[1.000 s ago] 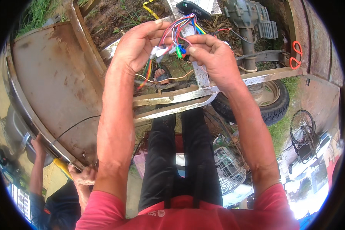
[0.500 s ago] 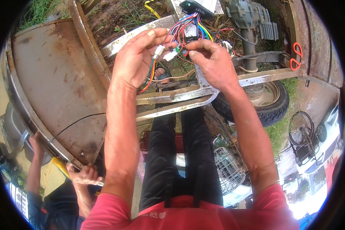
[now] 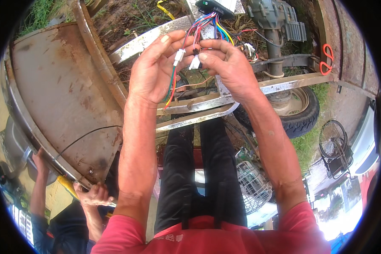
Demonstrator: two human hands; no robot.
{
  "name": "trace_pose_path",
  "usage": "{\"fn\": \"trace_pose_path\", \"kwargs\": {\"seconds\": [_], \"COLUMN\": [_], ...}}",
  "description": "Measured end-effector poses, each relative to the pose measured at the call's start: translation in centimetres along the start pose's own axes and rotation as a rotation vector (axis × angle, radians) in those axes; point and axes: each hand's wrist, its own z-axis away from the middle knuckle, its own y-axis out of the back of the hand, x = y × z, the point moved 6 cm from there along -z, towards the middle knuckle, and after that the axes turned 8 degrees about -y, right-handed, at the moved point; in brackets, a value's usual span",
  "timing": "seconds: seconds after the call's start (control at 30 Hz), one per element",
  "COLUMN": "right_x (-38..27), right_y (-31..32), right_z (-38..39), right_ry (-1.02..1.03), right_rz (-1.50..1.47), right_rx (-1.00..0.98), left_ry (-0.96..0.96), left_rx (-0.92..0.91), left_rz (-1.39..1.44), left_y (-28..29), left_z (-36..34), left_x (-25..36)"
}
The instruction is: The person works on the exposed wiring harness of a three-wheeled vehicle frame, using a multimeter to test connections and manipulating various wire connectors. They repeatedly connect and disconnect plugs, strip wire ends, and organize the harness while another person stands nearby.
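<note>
A bundle of coloured wires (image 3: 200,26) runs down from a black control box (image 3: 215,8) into my hands. My left hand (image 3: 150,72) is curled with its fingers behind several of these wires. A white plug connector (image 3: 179,56) lies against those fingers, with red, green and yellow wires (image 3: 172,86) trailing below it. My right hand (image 3: 235,70) pinches a second white connector (image 3: 195,63) between thumb and fingers, close to the left fingertips. Fingers partly hide where the wires enter this connector.
A silver metal frame (image 3: 199,122) crosses below my hands. At right are a wheel (image 3: 302,114), a grey motor housing (image 3: 269,17) and a red-orange looped piece (image 3: 326,59). A rusty metal panel (image 3: 63,93) stands at left, with another person's hand (image 3: 95,194) near its lower edge.
My hands have come closer together. The second white connector has turned more upright and moved to the right fingertips. The green part beside it no longer shows.
</note>
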Motion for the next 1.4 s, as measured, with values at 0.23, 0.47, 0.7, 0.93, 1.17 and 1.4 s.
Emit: {"fn": "trace_pose_path", "kwargs": {"seconds": [0.23, 0.47, 0.7, 0.93, 1.17, 1.4], "right_x": [1.8, 1.5, 2.6, 3.0, 2.7, 2.4], "right_y": [-0.3, -0.4, 0.0, 0.0, -0.1, -0.1], "right_z": [-0.7, -0.4, -1.1, -1.2, -0.9, -1.0], "right_ry": [-0.049, -0.103, -0.145, -0.141, -0.137, -0.155], "right_rz": [-0.115, -0.141, -0.251, -0.324, -0.369, -0.476], "right_rx": [-0.077, -0.058, -0.102, -0.105, -0.132, -0.238], "left_ry": [-0.008, 0.030, 0.056, 0.053, 0.052, 0.068], "left_rx": [0.000, 0.086, 0.110, 0.089, 0.070, 0.050], "left_rz": [-0.023, 0.046, 0.042, 0.064, 0.040, -0.027], "left_y": [0.4, 2.3, 2.6, 2.9, 3.2, 2.6], "left_z": [-0.1, -0.7, -0.9, -1.3, -1.5, -1.3], "left_x": [-0.9, -1.8, -1.8, -2.0, -2.1, -2.1]}}
